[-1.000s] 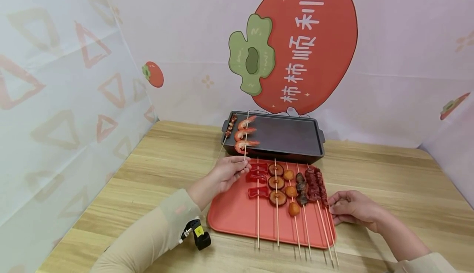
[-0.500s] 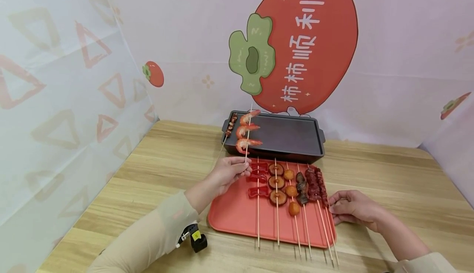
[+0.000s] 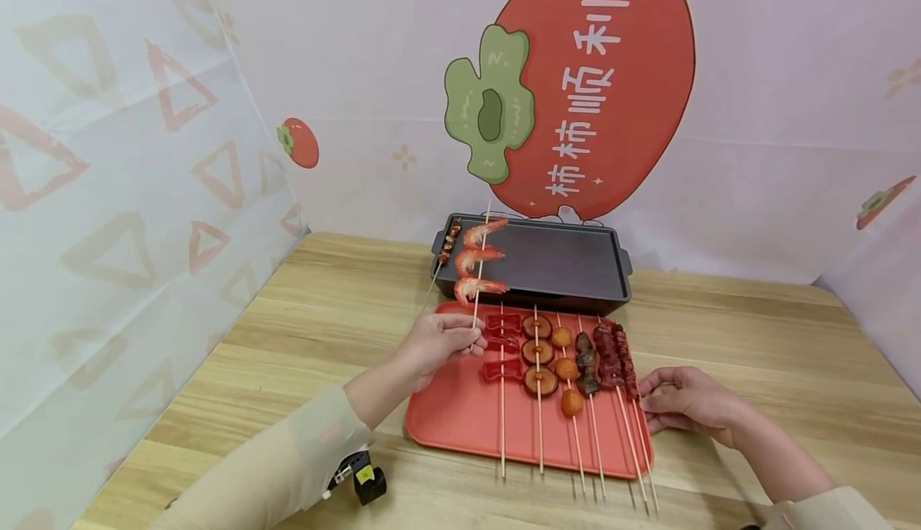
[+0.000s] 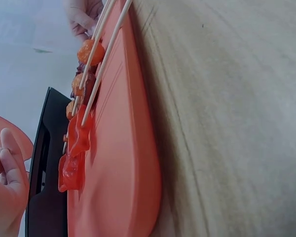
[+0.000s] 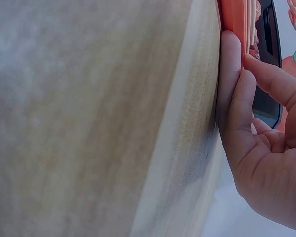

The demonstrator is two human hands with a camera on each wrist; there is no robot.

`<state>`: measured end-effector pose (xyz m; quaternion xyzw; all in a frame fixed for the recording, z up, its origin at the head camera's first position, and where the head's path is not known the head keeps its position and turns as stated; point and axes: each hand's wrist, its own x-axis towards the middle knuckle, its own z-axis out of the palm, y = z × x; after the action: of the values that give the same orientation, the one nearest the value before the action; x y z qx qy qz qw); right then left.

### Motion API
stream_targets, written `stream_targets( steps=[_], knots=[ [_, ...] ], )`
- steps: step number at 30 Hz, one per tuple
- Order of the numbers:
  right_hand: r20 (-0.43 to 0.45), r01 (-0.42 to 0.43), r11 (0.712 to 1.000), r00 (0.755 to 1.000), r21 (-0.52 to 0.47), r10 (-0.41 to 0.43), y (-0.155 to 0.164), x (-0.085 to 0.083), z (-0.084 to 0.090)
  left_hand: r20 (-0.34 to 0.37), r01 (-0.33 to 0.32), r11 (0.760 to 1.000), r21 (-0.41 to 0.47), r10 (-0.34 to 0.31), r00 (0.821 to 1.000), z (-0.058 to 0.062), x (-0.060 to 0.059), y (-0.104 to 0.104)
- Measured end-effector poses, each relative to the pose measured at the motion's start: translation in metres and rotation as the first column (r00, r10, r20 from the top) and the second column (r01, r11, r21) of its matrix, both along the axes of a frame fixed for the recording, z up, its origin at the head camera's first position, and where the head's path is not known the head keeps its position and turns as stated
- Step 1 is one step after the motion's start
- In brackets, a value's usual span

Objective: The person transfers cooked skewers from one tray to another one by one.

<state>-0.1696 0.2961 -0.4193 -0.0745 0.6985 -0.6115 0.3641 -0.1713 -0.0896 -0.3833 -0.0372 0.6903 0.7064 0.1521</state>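
In the head view, my left hand (image 3: 446, 342) pinches the stick of a shrimp skewer (image 3: 480, 262) between thumb and fingers. Its several orange shrimp overlap the left part of the black grill pan (image 3: 561, 258). Below it lies the red tray (image 3: 453, 422). My right hand (image 3: 687, 402) is at the tray's right edge, thumb and fingers pinching the rim; the right wrist view shows this hand (image 5: 266, 133) with fingertips on both sides of the tray edge (image 5: 233, 15). In the left wrist view, the left hand (image 4: 7, 182) shows at the far left, its skewer hardly visible.
Across the tray lie skewers of red pieces (image 3: 502, 371), mushroom slices (image 3: 540, 382), orange balls (image 3: 572, 404), dark chunks (image 3: 587, 362) and red meat (image 3: 608, 358). A small meat skewer (image 3: 449, 244) rests on the pan's left end. A printed cloth wall (image 3: 403, 74) stands behind.
My left hand has drawn back slightly toward me, and the shrimp skewer's upper end has swung a little to the right. The right hand stays at the tray's edge.
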Motion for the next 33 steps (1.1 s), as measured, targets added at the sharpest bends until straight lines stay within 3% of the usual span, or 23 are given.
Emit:
stream_targets(
  steps=[14,33],
  knots=[
    [0.001,0.013,1.000,1.000,0.013,-0.013,0.000,0.001,0.001,-0.010,0.048,0.997,-0.055,-0.049,0.999,-0.003,0.027,-0.007],
    [-0.007,0.005,1.000,1.000,0.010,-0.005,0.000,0.002,0.001,0.056,0.123,0.979,-0.162,-0.116,0.992,-0.009,0.071,-0.027]
  ],
)
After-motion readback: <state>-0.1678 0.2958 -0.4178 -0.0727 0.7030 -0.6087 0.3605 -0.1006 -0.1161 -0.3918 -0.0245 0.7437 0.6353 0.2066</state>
